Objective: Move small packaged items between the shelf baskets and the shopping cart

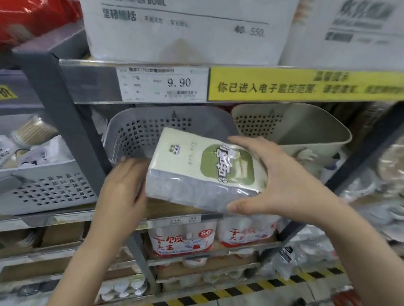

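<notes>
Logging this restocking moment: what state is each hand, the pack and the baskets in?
Right hand: grips the pack's right end.
Left hand: fingers straight, touching the pack's left side.
Pack: sealed, tilted, held off the shelf.
Grey basket: tipped forward, looks empty.
Beige basket: tipped forward.

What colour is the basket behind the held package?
The basket is grey with small square holes, seen in the head view.

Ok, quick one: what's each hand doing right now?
Left hand: open, straight fingers touching the left end of the napkin pack.
Right hand: holding the napkin pack, thumb underneath, fingers over the top.
</notes>
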Motion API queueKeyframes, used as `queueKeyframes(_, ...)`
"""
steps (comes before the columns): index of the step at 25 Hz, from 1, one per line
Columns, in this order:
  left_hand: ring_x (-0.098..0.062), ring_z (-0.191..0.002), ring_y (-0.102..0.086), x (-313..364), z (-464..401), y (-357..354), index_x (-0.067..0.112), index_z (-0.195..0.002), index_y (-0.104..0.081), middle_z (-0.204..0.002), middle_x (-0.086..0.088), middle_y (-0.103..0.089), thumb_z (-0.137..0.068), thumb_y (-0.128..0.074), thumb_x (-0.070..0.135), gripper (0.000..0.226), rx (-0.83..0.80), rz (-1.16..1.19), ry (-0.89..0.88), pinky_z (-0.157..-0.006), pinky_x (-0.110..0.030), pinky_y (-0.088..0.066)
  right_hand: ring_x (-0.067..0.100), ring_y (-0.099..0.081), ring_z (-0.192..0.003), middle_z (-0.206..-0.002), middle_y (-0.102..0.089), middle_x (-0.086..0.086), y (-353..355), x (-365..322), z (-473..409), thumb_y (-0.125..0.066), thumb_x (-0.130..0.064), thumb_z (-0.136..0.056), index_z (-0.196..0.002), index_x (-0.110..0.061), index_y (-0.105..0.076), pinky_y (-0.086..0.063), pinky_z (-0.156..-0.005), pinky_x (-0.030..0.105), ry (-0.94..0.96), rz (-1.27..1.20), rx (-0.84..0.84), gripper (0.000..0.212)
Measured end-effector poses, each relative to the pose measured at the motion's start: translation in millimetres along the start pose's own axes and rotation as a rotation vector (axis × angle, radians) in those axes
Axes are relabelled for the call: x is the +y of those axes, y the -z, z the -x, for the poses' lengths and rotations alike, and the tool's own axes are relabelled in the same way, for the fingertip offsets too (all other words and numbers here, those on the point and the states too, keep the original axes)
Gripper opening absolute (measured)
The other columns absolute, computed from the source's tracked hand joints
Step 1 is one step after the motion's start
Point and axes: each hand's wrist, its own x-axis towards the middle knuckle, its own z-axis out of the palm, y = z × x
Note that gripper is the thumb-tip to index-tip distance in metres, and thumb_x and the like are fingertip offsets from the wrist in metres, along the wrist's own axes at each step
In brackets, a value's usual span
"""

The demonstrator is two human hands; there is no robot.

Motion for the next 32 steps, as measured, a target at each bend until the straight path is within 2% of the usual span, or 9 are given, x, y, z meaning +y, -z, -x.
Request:
queueKeyframes(4, -0.028, -0.122, -0.048, -5.0, 9.0, 6.9, 0.0, -0.124, -0.058, -0.129, -0.013, -0.056, -0.09, -0.057, 0.007, 0.034, -0.057, -0.061, -0.02, -0.105, -0.038, -0.034, -0.006, -0.031, -0.117, -0.125, -0.035, -0.026, -26.3, 12.7, 57.2, -0.085, -0.047, -0.055, -0.14, -0.044, -0.029, -0.026, -0.087, 0.0, -0.141, -0.008, 0.045, 0.102)
queueKeyframes(8, -0.013, -0.094, -0.058, -13.7, 24.2, 40.7, 0.005, -0.109, -0.064, -0.104, -0.005, -0.065, -0.096, -0.049, 0.016, 0.023, 0.059, 0.013, -0.012, -0.088, -0.019, -0.042, -0.006, -0.033, -0.121, -0.123, -0.035, -0.034, -59.5, 12.3, 91.5, -0.069, -0.066, -0.043, -0.136, -0.05, -0.029, -0.033, -0.09, 0.012, -0.227, -0.113, 0.073, 0.103)
queueKeyframes(11, 0.008, -0.076, -0.057, -42.4, 35.1, 79.7, 0.031, -0.094, -0.062, -0.08, 0.023, -0.065, -0.094, -0.043, 0.025, 0.02, 0.212, 0.134, 0.16, -0.071, -0.008, -0.042, -0.003, -0.032, -0.124, -0.127, -0.032, -0.036, -82.0, -2.4, 90.7, -0.068, -0.068, -0.042, -0.137, -0.051, -0.028, -0.033, -0.097, 0.023, -0.212, -0.145, 0.043, 0.104)
queueKeyframes(14, 0.006, -0.078, -0.058, -83.0, 23.9, 111.0, 0.015, -0.1, -0.063, -0.089, 0.012, -0.068, -0.095, -0.047, 0.019, 0.017, 0.328, 0.135, 0.325, -0.07, -0.011, -0.042, -0.001, -0.032, -0.126, -0.128, -0.034, -0.033, -96.9, -26.4, 76.0, -0.071, -0.064, -0.044, -0.137, -0.05, -0.029, -0.034, -0.099, 0.026, -0.159, -0.166, 0.019, 0.103)
queueKeyframes(17, -0.023, -0.099, -0.059, -116.7, -12.0, 124.0, 0.006, -0.116, -0.058, -0.112, -0.012, -0.063, -0.093, -0.058, 0.022, 0.029, 0.079, -0.081, 0.361, -0.08, -0.028, -0.04, -0.002, -0.032, -0.118, -0.12, -0.029, -0.041, -103.1, -47.3, 61.5, -0.081, -0.057, -0.049, -0.139, -0.043, -0.031, -0.03, -0.09, 0.019, -0.101, -0.167, 0.024, 0.103)
queueKeyframes(21, -0.018, -0.099, -0.049, -118.0, -47.3, 122.8, 0.01, -0.132, -0.048, -0.111, -0.004, -0.054, -0.088, -0.062, 0.037, 0.053, -0.495, -0.076, 0.462, -0.075, -0.026, -0.037, -0.002, -0.032, -0.12, -0.125, -0.038, -0.026, -110.2, -61.5, 49.2, -0.086, -0.043, -0.057, -0.141, -0.04, -0.032, -0.029, -0.091, 0.018, -0.087, -0.187, 0.044, 0.099)
queueKeyframes(25, -0.026, -0.119, -0.048, -122.0, -60.7, 127.9, 0.01, -0.142, -0.039, -0.137, -0.011, -0.049, -0.077, -0.066, 0.052, 0.082, -0.639, -0.165, 0.47, -0.097, -0.033, -0.037, 0.0, -0.034, -0.123, -0.129, -0.039, -0.022, -115.8, -59.3, 54.1, -0.083, -0.052, -0.052, -0.141, -0.04, -0.032, -0.031, -0.092, 0.022, -0.091, -0.214, 0.053, 0.103)
queueKeyframes(28, -0.027, -0.115, -0.05, -124.3, -60.6, 127.7, 0.008, -0.138, -0.042, -0.135, -0.013, -0.051, -0.075, -0.071, 0.046, 0.079, -0.528, -0.139, 0.459, -0.092, -0.034, -0.038, 0.001, -0.033, -0.123, -0.13, -0.038, -0.021, -114.7, -53.0, 63.8, -0.085, -0.049, -0.053, -0.141, -0.04, -0.033, -0.03, -0.092, 0.022, -0.12, -0.214, 0.077, 0.103)
queueKeyframes(32, -0.031, -0.104, -0.056, -114.6, -35.1, 131.6, 0.02, -0.113, -0.052, -0.111, -0.009, -0.059, -0.072, -0.079, 0.037, 0.051, -0.034, 0.004, 0.31, -0.082, -0.04, -0.043, 0.001, -0.037, -0.123, -0.129, -0.04, -0.023, -111.7, -40.7, 82.1, -0.082, -0.052, -0.048, -0.136, -0.045, -0.034, -0.034, -0.096, 0.026, -0.193, -0.25, 0.138, 0.101)
